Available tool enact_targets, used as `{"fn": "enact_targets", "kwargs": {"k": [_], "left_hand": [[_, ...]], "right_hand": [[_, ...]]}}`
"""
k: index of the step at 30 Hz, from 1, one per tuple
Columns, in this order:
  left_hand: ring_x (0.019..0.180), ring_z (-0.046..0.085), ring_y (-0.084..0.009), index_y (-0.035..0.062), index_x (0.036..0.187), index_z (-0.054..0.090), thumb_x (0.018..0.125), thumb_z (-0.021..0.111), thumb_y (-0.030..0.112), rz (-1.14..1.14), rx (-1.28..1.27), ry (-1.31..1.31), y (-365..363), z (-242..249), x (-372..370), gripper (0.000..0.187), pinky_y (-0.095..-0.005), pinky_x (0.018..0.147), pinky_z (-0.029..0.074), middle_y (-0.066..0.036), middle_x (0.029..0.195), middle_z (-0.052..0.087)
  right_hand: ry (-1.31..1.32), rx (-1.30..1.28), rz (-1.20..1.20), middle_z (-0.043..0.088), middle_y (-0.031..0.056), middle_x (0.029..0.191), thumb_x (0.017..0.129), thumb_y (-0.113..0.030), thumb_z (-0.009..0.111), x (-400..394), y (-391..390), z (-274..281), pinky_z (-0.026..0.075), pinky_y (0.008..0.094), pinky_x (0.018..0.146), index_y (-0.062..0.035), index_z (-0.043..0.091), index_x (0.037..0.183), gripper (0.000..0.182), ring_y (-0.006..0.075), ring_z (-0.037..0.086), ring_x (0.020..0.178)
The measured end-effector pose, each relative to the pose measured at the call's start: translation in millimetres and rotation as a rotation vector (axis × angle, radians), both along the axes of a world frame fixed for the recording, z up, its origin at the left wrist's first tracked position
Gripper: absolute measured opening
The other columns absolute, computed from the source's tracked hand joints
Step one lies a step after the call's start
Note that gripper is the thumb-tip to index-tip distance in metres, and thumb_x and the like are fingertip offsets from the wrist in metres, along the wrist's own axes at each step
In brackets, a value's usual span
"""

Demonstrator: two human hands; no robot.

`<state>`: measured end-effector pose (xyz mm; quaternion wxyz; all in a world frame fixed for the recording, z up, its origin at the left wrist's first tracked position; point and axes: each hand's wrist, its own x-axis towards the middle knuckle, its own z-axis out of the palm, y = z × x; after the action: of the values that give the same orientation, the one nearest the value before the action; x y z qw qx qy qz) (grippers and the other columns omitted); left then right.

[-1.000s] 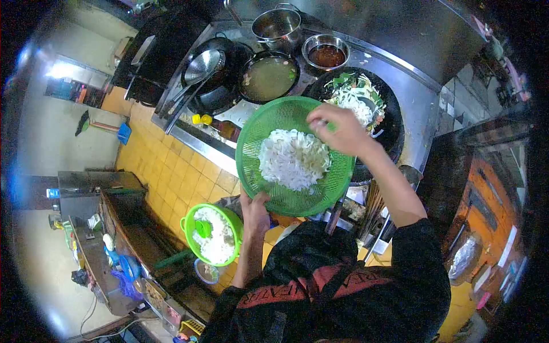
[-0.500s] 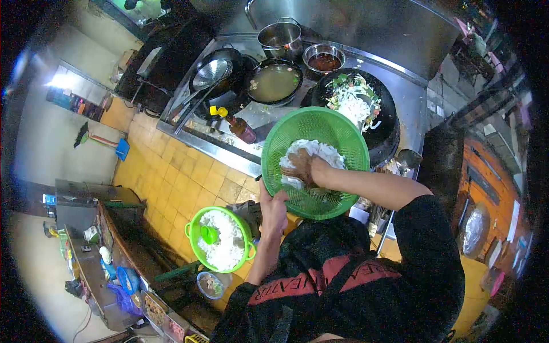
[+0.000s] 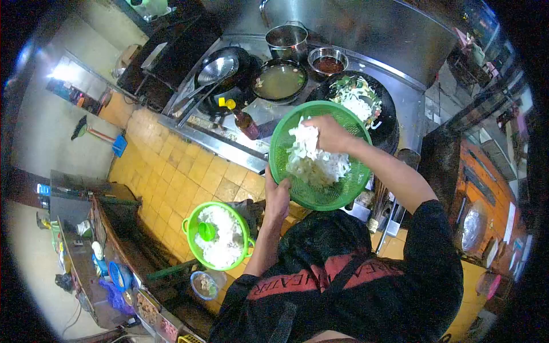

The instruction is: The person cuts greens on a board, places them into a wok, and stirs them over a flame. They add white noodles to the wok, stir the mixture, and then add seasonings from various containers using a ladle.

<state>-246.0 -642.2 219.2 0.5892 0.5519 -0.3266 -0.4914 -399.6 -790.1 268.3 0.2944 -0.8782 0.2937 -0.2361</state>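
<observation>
My left hand [image 3: 277,197] is closed on the near-left rim of a green mesh colander [image 3: 361,186], holding it tilted in front of the stove. Inside the colander lies a heap of white flat noodles [image 3: 317,166]. With its fingers curled down, my right hand [image 3: 329,134] grips a clump of these noodles, and strands hang below it. Just beyond the colander sits a black wok [image 3: 389,108] with white noodles and chopped vegetables [image 3: 354,94] in it, partly hidden by the colander's far rim.
On the stove are a pan of cloudy liquid [image 3: 279,81], a tall pot [image 3: 286,40], a steel bowl of dark red sauce [image 3: 327,62], a strainer ladle [image 3: 218,70] and a yellow-capped bottle [image 3: 246,124]. A light-green basket of white food [image 3: 244,226] stands lower left, near a counter [image 3: 86,263].
My right hand has lifted from deep in the noodles towards the colander's far side, bringing up a clump. The colander has tilted and shifted slightly right; my left hand still grips its rim.
</observation>
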Motion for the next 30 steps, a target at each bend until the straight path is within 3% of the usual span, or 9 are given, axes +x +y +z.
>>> {"fn": "enact_targets", "kwargs": {"k": [3, 7, 13, 14, 17, 20, 22, 27, 30], "left_hand": [[0.088, 0.048, -0.0154, 0.0036, 0.127, 0.033, 0.071, 0.043, -0.007, 0.015, 0.015, 0.067, -12.4, -2.2, -3.5, 0.058, -0.0265, 0.073, 0.041, -0.008, 0.105, 0.049], [0.081, 0.046, -0.0145, 0.0032, 0.123, 0.036, 0.07, 0.045, -0.007, 0.061, 0.063, 0.118, -28.2, -13.9, 1.7, 0.054, -0.027, 0.068, 0.04, -0.006, 0.097, 0.049], [0.082, 0.048, -0.0158, 0.0027, 0.12, 0.038, 0.068, 0.043, -0.009, 0.181, 0.07, 0.088, -49.7, -0.8, -2.2, 0.053, -0.027, 0.07, 0.04, -0.006, 0.097, 0.05], [0.083, 0.049, -0.016, 0.0026, 0.12, 0.038, 0.068, 0.043, -0.008, 0.191, 0.065, 0.068, -50.1, -2.3, 1.1, 0.053, -0.027, 0.07, 0.04, -0.006, 0.098, 0.05], [0.085, 0.049, -0.0161, 0.0025, 0.12, 0.038, 0.067, 0.043, -0.008, 0.207, 0.067, 0.05, -54.7, -0.4, 5.7, 0.054, -0.0272, 0.071, 0.041, -0.006, 0.1, 0.05], [0.088, 0.049, -0.016, 0.0028, 0.121, 0.038, 0.067, 0.042, -0.007, 0.171, 0.051, 0.038, -54.9, -11.5, 15.7, 0.055, -0.0279, 0.074, 0.042, -0.007, 0.103, 0.049], [0.088, 0.049, -0.0161, 0.0032, 0.121, 0.038, 0.067, 0.042, -0.007, 0.187, 0.024, 0.058, -56.2, -3.9, 10.0, 0.055, -0.0278, 0.074, 0.042, -0.007, 0.103, 0.049], [0.09, 0.049, -0.0162, 0.0021, 0.123, 0.036, 0.072, 0.04, -0.008, 0.232, 0.124, 0.044, -43.7, 0.4, 2.9, 0.052, -0.027, 0.076, 0.041, -0.007, 0.106, 0.048], [0.089, 0.049, -0.0154, 0.0019, 0.125, 0.035, 0.074, 0.041, -0.008, 0.204, 0.07, 0.008, -37.4, 7.9, -8.5, 0.052, -0.0264, 0.076, 0.041, -0.008, 0.107, 0.049]], "right_hand": [[-0.288, 0.422, -0.074, 0.065, 0.0062, 0.077, 0.074, -0.013, 0.063, -13.3, -18.5, 36.6, 0.047, 0.0302, 0.067, -0.0054, 0.062, 0.088, 0.016, 0.0131, 0.059, 0.069], [-0.418, 0.041, -0.132, 0.065, 0.0059, 0.081, 0.074, -0.012, 0.065, -41.0, -50.4, 73.5, 0.048, 0.0271, 0.072, -0.0052, 0.061, 0.096, 0.024, 0.0113, 0.058, 0.071], [-0.79, 0.053, -0.194, 0.062, 0.003, 0.084, 0.074, -0.011, 0.066, -94.2, -105.5, 107.3, 0.048, 0.0275, 0.071, -0.0034, 0.058, 0.093, 0.022, 0.0109, 0.057, 0.076], [-1.145, 0.488, -0.085, 0.061, 0.0027, 0.082, 0.073, -0.013, 0.066, -100.0, -114.6, 93.8, 0.047, 0.027, 0.072, -0.003, 0.057, 0.094, 0.025, 0.0122, 0.058, 0.078], [-0.501, -0.218, -0.541, 0.057, 0.012, 0.109, 0.068, -0.019, 0.07, -121.0, -143.1, -5.4, 0.046, 0.0315, 0.083, -0.0047, 0.053, 0.111, 0.048, 0.0229, 0.057, 0.096], [0.443, -0.06, -0.76, 0.038, 0.0188, 0.131, 0.07, -0.011, 0.063, -124.5, -133.7, -94.8, 0.042, 0.0367, 0.091, -0.0066, 0.049, 0.12, 0.052, 0.0306, 0.04, 0.12], [0.619, 0.078, -0.743, 0.036, 0.0206, 0.132, 0.072, -0.005, 0.058, -134.9, -134.2, -106.1, 0.04, 0.0381, 0.094, -0.008, 0.05, 0.12, 0.048, 0.0328, 0.036, 0.123], [-0.15, -0.083, -0.503, 0.053, 0.0148, 0.111, 0.079, -0.011, 0.056, -86.4, -74.3, -35.0, 0.043, 0.0377, 0.09, -0.0071, 0.055, 0.106, 0.028, 0.0316, 0.05, 0.106], [0.063, -0.071, -0.122, 0.052, 0.0156, 0.115, 0.079, -0.014, 0.057, -38.6, -19.1, -38.5, 0.042, 0.0397, 0.091, -0.0092, 0.052, 0.112, 0.035, 0.0343, 0.049, 0.109]]}}
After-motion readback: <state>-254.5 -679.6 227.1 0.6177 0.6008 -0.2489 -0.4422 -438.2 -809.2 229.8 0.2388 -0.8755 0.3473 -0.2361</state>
